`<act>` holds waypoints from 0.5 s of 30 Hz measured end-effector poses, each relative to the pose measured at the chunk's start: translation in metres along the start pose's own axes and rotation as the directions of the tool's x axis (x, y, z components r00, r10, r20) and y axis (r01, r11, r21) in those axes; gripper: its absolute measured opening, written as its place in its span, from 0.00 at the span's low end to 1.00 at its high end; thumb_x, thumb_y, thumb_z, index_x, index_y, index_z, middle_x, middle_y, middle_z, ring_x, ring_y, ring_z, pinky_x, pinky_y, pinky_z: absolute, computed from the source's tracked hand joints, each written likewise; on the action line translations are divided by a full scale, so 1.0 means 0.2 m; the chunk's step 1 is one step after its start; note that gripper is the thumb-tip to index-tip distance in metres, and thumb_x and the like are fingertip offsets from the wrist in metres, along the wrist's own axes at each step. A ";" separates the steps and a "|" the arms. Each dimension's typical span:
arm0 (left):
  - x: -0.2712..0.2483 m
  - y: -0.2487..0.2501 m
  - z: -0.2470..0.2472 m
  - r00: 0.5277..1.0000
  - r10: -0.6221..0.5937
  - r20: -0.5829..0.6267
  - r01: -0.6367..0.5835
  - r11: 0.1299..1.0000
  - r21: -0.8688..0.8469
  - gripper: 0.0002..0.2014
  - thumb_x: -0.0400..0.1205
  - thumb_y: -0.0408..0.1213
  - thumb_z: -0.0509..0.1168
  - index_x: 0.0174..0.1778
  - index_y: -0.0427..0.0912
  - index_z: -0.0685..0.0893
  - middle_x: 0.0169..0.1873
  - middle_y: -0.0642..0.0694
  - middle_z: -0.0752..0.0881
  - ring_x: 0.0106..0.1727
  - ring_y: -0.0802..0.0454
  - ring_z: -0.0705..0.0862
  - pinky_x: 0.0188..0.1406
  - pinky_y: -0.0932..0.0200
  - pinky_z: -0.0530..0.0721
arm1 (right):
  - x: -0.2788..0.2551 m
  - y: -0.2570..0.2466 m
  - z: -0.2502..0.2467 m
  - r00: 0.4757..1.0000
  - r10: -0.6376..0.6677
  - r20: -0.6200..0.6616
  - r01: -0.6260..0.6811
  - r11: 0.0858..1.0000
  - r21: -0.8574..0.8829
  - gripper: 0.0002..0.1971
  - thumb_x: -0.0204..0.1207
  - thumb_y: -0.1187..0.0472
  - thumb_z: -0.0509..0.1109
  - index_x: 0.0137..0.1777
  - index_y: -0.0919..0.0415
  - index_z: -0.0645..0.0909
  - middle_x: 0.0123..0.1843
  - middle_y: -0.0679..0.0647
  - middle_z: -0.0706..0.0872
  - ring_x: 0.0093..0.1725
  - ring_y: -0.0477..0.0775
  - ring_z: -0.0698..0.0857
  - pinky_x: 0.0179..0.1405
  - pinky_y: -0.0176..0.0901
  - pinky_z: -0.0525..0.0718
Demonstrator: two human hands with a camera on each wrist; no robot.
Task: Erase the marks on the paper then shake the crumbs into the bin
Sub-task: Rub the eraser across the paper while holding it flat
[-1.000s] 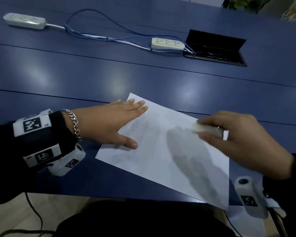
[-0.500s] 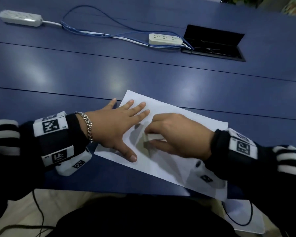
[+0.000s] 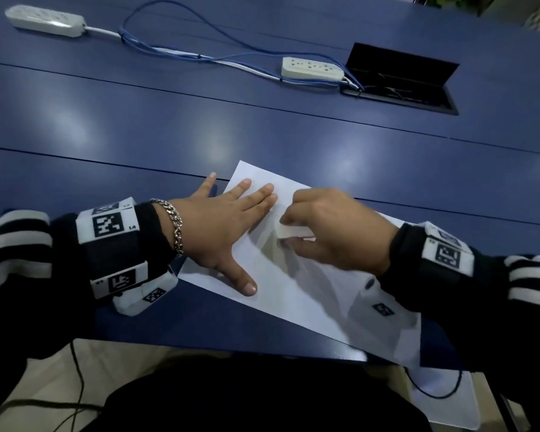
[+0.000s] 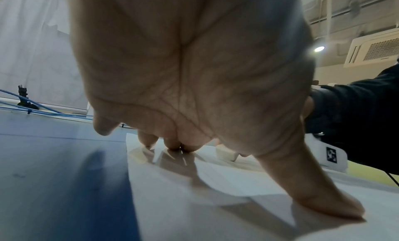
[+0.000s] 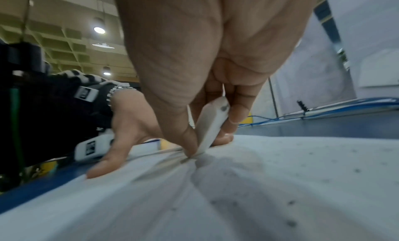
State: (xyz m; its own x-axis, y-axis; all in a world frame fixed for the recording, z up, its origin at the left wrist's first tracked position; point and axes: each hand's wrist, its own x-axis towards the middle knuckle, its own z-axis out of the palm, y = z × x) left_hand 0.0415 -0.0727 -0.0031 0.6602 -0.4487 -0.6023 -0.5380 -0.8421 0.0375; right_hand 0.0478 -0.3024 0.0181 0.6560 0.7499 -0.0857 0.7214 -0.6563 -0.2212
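Observation:
A white sheet of paper (image 3: 300, 294) lies at an angle near the front edge of the blue table (image 3: 169, 126). My left hand (image 3: 228, 226) lies flat with spread straight fingers, pressing the sheet's left end; in the left wrist view its thumb (image 4: 319, 198) rests on the paper (image 4: 215, 202). My right hand (image 3: 334, 232) pinches a white eraser (image 3: 293, 233) between thumb and fingers, just right of the left hand. In the right wrist view the eraser (image 5: 212, 125) has its lower tip touching the paper (image 5: 280, 185), which carries small dark crumbs. No bin is in view.
Two white power strips (image 3: 44, 20) (image 3: 312, 69) joined by blue cables (image 3: 181, 51) lie at the back of the table. An open black cable hatch (image 3: 399, 79) sits at the back right. Another white sheet (image 3: 443, 400) lies below the table edge at right.
My right hand carried the eraser from the sheet's right end leftward to beside the left hand and set it on the paper. The left hand kept pressing the sheet.

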 end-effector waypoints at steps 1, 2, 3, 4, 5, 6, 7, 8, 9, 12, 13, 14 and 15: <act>0.00 0.00 0.00 1.000 -0.004 0.005 0.004 1.000 -0.007 0.77 0.60 0.89 0.61 0.87 0.51 0.21 0.86 0.58 0.20 0.89 0.49 0.24 0.84 0.19 0.35 | -0.03 -0.03 0.01 0.999 -0.038 -0.004 0.038 0.999 0.015 0.11 0.79 0.48 0.73 0.49 0.56 0.84 0.44 0.49 0.79 0.46 0.55 0.81 0.47 0.52 0.82; 0.00 0.00 0.00 1.000 -0.006 0.009 0.007 1.000 -0.012 0.77 0.60 0.89 0.62 0.87 0.51 0.21 0.85 0.58 0.19 0.89 0.49 0.24 0.83 0.17 0.36 | -0.06 -0.09 0.03 0.995 -0.096 0.028 0.095 0.994 0.046 0.09 0.79 0.50 0.73 0.49 0.55 0.85 0.45 0.49 0.80 0.47 0.55 0.81 0.49 0.50 0.81; 0.00 0.00 0.00 1.000 -0.006 0.010 0.006 1.000 -0.010 0.78 0.59 0.89 0.62 0.87 0.50 0.21 0.85 0.58 0.19 0.89 0.49 0.25 0.82 0.15 0.38 | -0.11 -0.15 0.04 0.982 -0.165 0.089 0.158 0.984 0.080 0.08 0.79 0.51 0.72 0.51 0.55 0.86 0.46 0.50 0.81 0.48 0.55 0.81 0.49 0.48 0.81; 0.01 0.00 -0.01 1.000 -0.006 0.011 0.006 1.000 -0.006 0.78 0.59 0.90 0.61 0.87 0.50 0.20 0.85 0.58 0.19 0.89 0.48 0.25 0.81 0.13 0.39 | -0.13 -0.18 0.04 0.966 -0.214 0.148 0.201 0.975 0.095 0.08 0.79 0.51 0.71 0.52 0.54 0.86 0.48 0.50 0.81 0.48 0.55 0.81 0.49 0.47 0.80; 0.01 0.00 -0.01 1.000 -0.008 0.016 0.008 1.000 -0.008 0.78 0.59 0.90 0.61 0.87 0.50 0.20 0.85 0.58 0.19 0.89 0.48 0.25 0.81 0.13 0.39 | -0.12 -0.17 0.04 0.958 -0.217 0.188 0.200 0.974 0.102 0.09 0.80 0.50 0.71 0.53 0.53 0.86 0.48 0.49 0.81 0.49 0.54 0.81 0.50 0.48 0.81; 0.01 0.00 -0.01 1.000 -0.010 0.024 0.010 1.000 -0.016 0.78 0.59 0.89 0.62 0.87 0.51 0.20 0.85 0.59 0.19 0.89 0.49 0.24 0.81 0.13 0.38 | -0.09 -0.13 0.03 0.965 -0.182 0.186 0.164 0.981 0.108 0.10 0.79 0.48 0.71 0.52 0.52 0.86 0.47 0.48 0.81 0.49 0.54 0.81 0.51 0.49 0.82; 0.00 0.00 -0.01 1.000 -0.012 0.029 0.013 1.000 -0.020 0.78 0.58 0.89 0.62 0.86 0.52 0.20 0.85 0.60 0.19 0.89 0.49 0.24 0.81 0.13 0.38 | -0.04 -0.08 0.01 0.982 -0.109 0.157 0.096 0.991 0.089 0.11 0.78 0.46 0.71 0.51 0.52 0.86 0.47 0.47 0.81 0.49 0.54 0.82 0.51 0.52 0.83; 0.00 0.00 -0.01 0.999 -0.014 0.032 0.015 1.000 -0.017 0.78 0.58 0.90 0.62 0.86 0.53 0.19 0.84 0.60 0.18 0.88 0.50 0.23 0.81 0.13 0.37 | 0.01 -0.02 -0.01 0.994 -0.038 0.103 0.033 0.998 0.053 0.13 0.77 0.45 0.71 0.52 0.53 0.87 0.46 0.47 0.81 0.48 0.55 0.83 0.51 0.54 0.84; 0.00 0.01 -0.01 0.999 -0.015 0.035 0.015 1.000 -0.012 0.78 0.58 0.90 0.61 0.85 0.53 0.19 0.84 0.61 0.18 0.88 0.50 0.23 0.81 0.13 0.37 | 0.04 0.02 -0.03 0.998 0.030 0.063 -0.031 0.999 0.027 0.15 0.75 0.45 0.71 0.53 0.54 0.87 0.46 0.48 0.82 0.48 0.57 0.84 0.50 0.55 0.85; 0.00 0.01 -0.01 0.999 -0.011 0.030 0.011 1.000 -0.013 0.78 0.58 0.90 0.62 0.86 0.53 0.19 0.84 0.61 0.19 0.88 0.50 0.23 0.81 0.13 0.37 | 0.00 -0.04 0.01 1.000 -0.018 0.004 0.018 0.999 0.028 0.12 0.76 0.48 0.72 0.52 0.55 0.86 0.47 0.49 0.82 0.48 0.57 0.83 0.50 0.53 0.84; -0.01 0.00 -0.01 1.000 -0.012 0.027 0.013 1.000 -0.016 0.78 0.58 0.90 0.62 0.86 0.53 0.20 0.85 0.60 0.19 0.89 0.50 0.24 0.81 0.14 0.36 | -0.04 -0.10 0.02 0.996 -0.083 0.039 0.081 0.996 0.047 0.10 0.77 0.49 0.71 0.51 0.54 0.85 0.47 0.49 0.82 0.48 0.56 0.82 0.51 0.51 0.83; -0.01 0.00 -0.01 1.000 -0.013 0.022 0.014 1.000 -0.016 0.78 0.58 0.89 0.62 0.87 0.52 0.20 0.85 0.60 0.19 0.89 0.50 0.24 0.82 0.15 0.36 | -0.08 -0.15 0.03 0.985 -0.143 0.093 0.137 0.988 0.071 0.10 0.78 0.49 0.71 0.51 0.53 0.85 0.47 0.48 0.82 0.48 0.54 0.82 0.50 0.48 0.82; -0.01 0.01 -0.01 1.000 -0.015 0.015 0.015 1.000 -0.014 0.78 0.59 0.89 0.62 0.87 0.52 0.20 0.85 0.59 0.20 0.89 0.50 0.24 0.82 0.16 0.35 | -0.10 -0.17 0.03 0.973 -0.173 0.150 0.162 0.983 0.083 0.10 0.79 0.48 0.71 0.53 0.53 0.86 0.48 0.48 0.82 0.49 0.53 0.81 0.50 0.45 0.81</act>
State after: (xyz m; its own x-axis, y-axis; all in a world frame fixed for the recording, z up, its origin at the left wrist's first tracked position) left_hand 0.0406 -0.0736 0.0002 0.6600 -0.4318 -0.6148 -0.5207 -0.8528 0.0399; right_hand 0.0079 -0.2951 0.0207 0.4802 0.8561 -0.1908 0.7972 -0.5168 -0.3122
